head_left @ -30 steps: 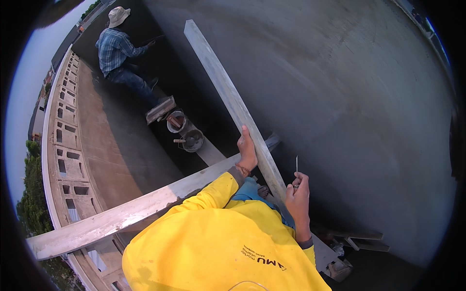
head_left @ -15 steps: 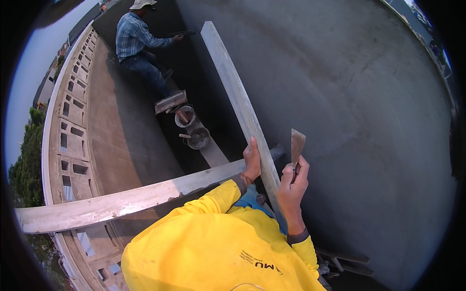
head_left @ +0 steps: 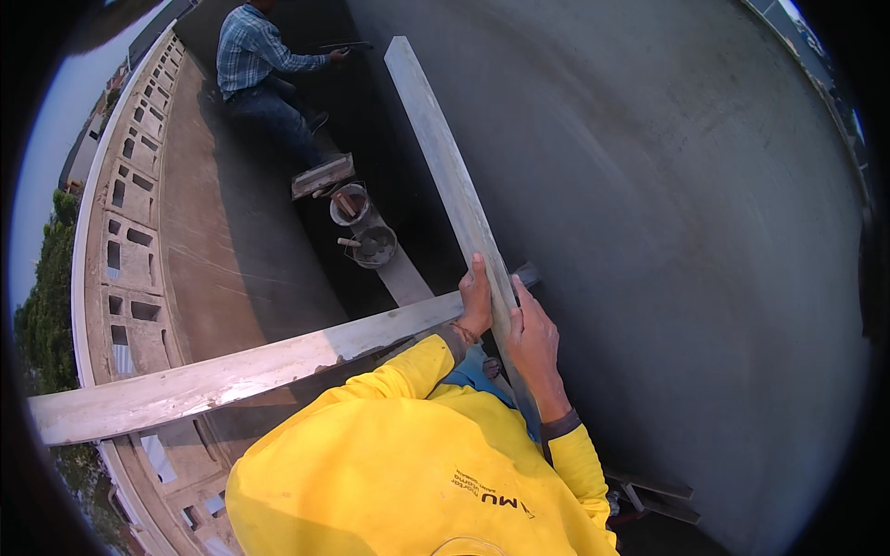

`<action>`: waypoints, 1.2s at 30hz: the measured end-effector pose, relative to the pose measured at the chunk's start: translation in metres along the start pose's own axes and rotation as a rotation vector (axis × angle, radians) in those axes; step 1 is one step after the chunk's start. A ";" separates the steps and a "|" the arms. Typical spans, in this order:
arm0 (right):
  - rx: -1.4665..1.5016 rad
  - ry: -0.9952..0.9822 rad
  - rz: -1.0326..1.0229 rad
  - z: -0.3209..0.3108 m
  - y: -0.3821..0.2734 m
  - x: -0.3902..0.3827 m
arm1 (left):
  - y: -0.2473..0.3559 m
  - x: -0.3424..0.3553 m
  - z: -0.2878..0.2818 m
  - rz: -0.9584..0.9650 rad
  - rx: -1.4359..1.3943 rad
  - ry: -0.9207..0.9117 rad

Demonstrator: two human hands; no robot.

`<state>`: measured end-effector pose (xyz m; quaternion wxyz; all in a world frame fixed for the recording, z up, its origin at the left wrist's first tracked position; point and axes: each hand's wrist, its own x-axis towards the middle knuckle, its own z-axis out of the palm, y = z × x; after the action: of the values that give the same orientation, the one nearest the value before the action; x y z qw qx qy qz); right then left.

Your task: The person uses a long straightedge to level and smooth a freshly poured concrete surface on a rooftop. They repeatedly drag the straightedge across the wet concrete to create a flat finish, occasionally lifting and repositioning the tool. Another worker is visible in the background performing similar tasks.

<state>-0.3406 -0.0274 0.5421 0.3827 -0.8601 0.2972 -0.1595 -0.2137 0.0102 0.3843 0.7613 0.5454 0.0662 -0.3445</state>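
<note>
My left hand [head_left: 476,301] is closed on the left side of a long, pale straightedge [head_left: 445,162], thumb pointing up along it. The bar slants away from me beside the grey plastered wall [head_left: 667,232]. My right hand [head_left: 535,341] is closed against the bar's right side, a little nearer to me, with thumb and forefinger along its edge. The putty knife that this hand held in the earlier frame is hidden behind the fingers and the bar. Below my left hand, a broad pale plank or beam [head_left: 241,371] crosses from the left rim toward the wall.
A co-worker in a checked shirt [head_left: 248,56] sits ahead at left, holding a thin tool [head_left: 348,45] toward the wall. Between us are a plasterer's hawk [head_left: 323,176], a bucket with tools [head_left: 349,204] and a bucket of mortar [head_left: 375,248] on a narrow plank [head_left: 405,281]. A pierced block parapet [head_left: 130,241] runs along the left.
My right hand has moved left and down from beside the bar onto its edge, turning the putty knife out of sight. My left hand keeps its hold. The view has shifted slightly.
</note>
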 end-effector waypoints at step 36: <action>-0.483 -0.200 0.028 -0.032 -0.026 -0.006 | 0.016 -0.017 0.011 -0.041 0.086 0.098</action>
<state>-0.3511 -0.0274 0.5825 0.1961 -0.9338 0.2992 0.0074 -0.2200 0.0106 0.4092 0.7257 0.5924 0.0999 -0.3354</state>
